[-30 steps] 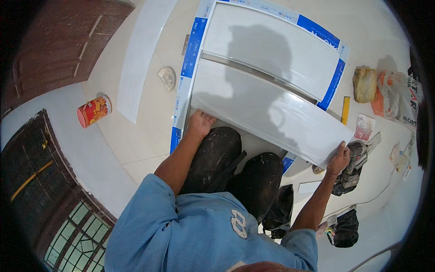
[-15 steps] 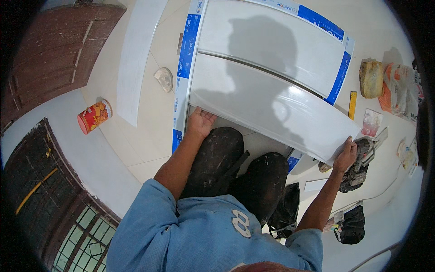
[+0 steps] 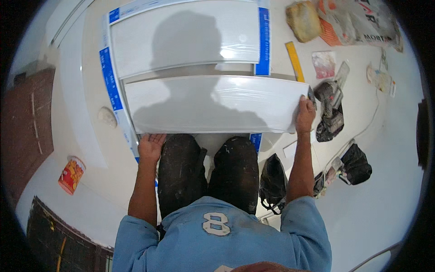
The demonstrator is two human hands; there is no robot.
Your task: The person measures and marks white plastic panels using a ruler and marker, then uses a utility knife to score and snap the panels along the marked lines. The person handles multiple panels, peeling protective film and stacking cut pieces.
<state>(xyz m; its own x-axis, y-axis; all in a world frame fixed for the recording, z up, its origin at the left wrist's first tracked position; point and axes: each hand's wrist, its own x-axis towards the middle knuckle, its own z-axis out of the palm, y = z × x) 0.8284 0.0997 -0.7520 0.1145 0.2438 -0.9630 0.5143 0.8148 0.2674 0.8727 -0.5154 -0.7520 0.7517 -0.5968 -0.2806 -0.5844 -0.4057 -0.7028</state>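
A white panel (image 3: 208, 104) lies across a frame with blue-and-white wrapping (image 3: 110, 75), its right end jutting past the frame. My right hand (image 3: 305, 113) grips that end, thumb on top. My left hand (image 3: 152, 145) is palm up at the panel's near edge toward the left, fingers stretched out with their tips at or just under the edge. A second white panel (image 3: 186, 41) sits in the far half of the frame, with a gap between the two. My knees (image 3: 233, 167) are just below the near panel.
A red can (image 3: 71, 176), pale stone (image 3: 107, 117) and brown door (image 3: 34, 127) are left. Right are a yellow straight strip (image 3: 294, 61), yellowish block (image 3: 302, 20), printed sack (image 3: 355, 20), dark tools (image 3: 330, 120), cable (image 3: 367, 129) and black bags (image 3: 355, 163).
My view has swung round, so the frame and panels now appear more level and further left. My hands stay at the same edge and end of the near panel.
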